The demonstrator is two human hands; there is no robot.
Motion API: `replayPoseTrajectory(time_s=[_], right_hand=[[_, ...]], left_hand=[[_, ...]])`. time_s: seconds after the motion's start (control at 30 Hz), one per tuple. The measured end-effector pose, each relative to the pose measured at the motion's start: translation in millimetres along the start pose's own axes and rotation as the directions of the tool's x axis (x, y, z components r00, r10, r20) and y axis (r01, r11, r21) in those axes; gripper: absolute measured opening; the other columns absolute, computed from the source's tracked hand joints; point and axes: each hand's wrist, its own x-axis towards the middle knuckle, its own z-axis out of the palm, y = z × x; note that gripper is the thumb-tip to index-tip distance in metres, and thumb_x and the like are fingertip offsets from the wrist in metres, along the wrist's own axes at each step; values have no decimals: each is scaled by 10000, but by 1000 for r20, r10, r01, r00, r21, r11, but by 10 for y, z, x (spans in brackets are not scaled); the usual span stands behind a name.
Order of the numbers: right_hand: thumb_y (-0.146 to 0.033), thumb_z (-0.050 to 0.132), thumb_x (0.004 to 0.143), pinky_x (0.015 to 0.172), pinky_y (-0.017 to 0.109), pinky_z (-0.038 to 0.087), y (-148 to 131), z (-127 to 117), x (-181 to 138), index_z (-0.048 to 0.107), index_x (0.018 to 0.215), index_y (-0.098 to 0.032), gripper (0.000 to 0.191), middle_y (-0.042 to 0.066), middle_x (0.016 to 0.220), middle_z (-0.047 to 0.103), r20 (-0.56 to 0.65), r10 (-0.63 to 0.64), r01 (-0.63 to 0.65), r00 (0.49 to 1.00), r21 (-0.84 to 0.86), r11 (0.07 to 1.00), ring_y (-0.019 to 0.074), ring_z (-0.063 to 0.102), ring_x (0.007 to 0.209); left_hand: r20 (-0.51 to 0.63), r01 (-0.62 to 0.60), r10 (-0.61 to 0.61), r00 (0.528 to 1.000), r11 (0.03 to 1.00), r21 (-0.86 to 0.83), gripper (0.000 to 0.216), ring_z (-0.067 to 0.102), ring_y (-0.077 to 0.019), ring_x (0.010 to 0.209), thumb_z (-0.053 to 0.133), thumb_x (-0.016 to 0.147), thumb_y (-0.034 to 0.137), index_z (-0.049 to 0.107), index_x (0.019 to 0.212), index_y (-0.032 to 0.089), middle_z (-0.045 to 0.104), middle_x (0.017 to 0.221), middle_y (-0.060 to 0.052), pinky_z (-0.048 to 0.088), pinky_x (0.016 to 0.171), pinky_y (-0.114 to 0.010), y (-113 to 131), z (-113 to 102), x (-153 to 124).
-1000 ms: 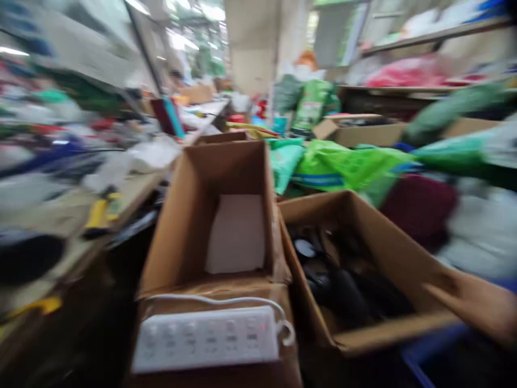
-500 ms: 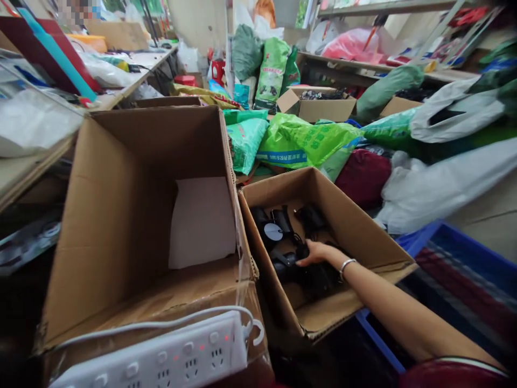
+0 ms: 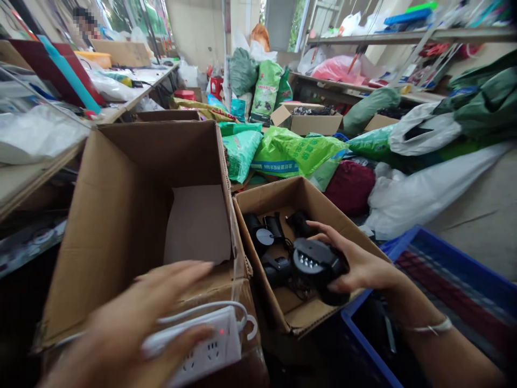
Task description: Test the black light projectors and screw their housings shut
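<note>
My right hand (image 3: 363, 264) is wrapped round a black device (image 3: 309, 261) with a rounded face and several small bright spots that look like LEDs. It is tilted over the smaller cardboard box (image 3: 270, 199). Further black devices (image 3: 277, 269) lie in that box with thin black cords, and a pale round disc (image 3: 265, 237) shows on one of them. My left hand (image 3: 133, 318), smeared by motion, has its fingers stretched out and holds nothing. It is above a white power strip (image 3: 232, 337) in front of the large open cardboard box (image 3: 97, 215).
Inside the large box lies a white sheet (image 3: 197, 223). A blue crate (image 3: 420, 234) stands at the right. Green bags (image 3: 299, 151), a dark red bundle (image 3: 349, 183) and white bags (image 3: 424, 199) are piled behind. A cluttered workbench (image 3: 121, 105) runs along the left.
My right hand has lifted a black device from among the others, moving right and towards me. My left hand has come into view over the power strip. The view has shifted slightly.
</note>
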Motion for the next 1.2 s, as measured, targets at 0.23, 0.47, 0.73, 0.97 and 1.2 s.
replayPoseTrajectory(time_s=[0.23, 0.47, 0.73, 0.97, 1.2], right_hand=[[-453, 800, 588, 950, 413, 424, -511, 638, 167, 243, 1407, -272, 1007, 95, 1250, 509, 94, -246, 207, 965, 310, 928, 274, 559, 1090], [-551, 803, 541, 977, 424, 402, -319, 951, 165, 357, 1384, -260, 997, 93, 1288, 501, 91, -207, 178, 974, 255, 950, 314, 518, 1145], [-632, 655, 639, 780, 386, 489, -501, 1427, 397, 524, 1162, -180, 704, 100, 999, 616, -340, -50, 84, 939, 86, 993, 272, 591, 874], [-709, 690, 582, 769, 335, 508, -129, 706, 293, 470, 1311, -236, 896, 107, 1159, 580, -47, -156, 161, 987, 150, 976, 231, 582, 928], [-322, 699, 700, 597, 288, 473, 407, 1261, 171, 704, 836, -185, 193, 39, 771, 568, -152, -174, 101, 973, -397, 912, 166, 538, 658]], left_hand=[[452, -121, 117, 884, 992, -22, 763, 585, -303, 1106, 791, 648, 259, 431, 1321, 277, 553, 1275, -113, 526, 876, -426, 439, 515, 280], [160, 151, -163, 974, 985, 86, 405, 635, -217, 713, 779, 671, 280, 490, 942, 199, 639, 800, -16, 503, 632, -319, 171, 264, 12], [120, 201, -204, 972, 979, 36, 310, 677, -224, 784, 500, 840, 170, 424, 1138, 204, 692, 874, -62, 512, 677, -335, 98, 285, -263], [116, 473, -460, 880, 832, -289, 296, 649, -179, 497, 591, 794, 330, 419, 989, 189, 638, 645, 17, 525, 465, -284, 72, -42, -200], [156, 502, -497, 854, 706, -500, 385, 647, -165, 455, 662, 751, 320, 385, 983, 187, 641, 582, 33, 546, 433, -269, 33, -113, -207]])
